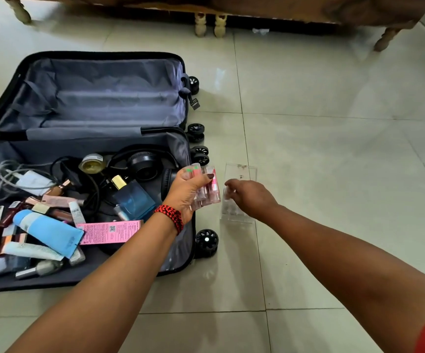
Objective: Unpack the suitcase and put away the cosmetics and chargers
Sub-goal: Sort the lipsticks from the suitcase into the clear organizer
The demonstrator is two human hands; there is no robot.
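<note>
Tiled floor (pixel 333 149): we note left hand (pixel 184 193) gripping lipsticks (pixel 207 192); right hand (pixel 250 197) at clear organizer (pixel 242 171), grip unclear; suitcase (pixel 104 98) mostly unpacked-from, still full.

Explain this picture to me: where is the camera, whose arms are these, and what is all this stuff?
There is no machine here. A person wears a camera on the head, so you look down along their arms. An open suitcase lies on the tiled floor, holding cosmetics, headphones and a white charger. The left hand grips a bunch of small pink tubes. The right hand reaches to a clear plastic organiser on the floor beside the suitcase; whether it grips it is unclear.
</note>
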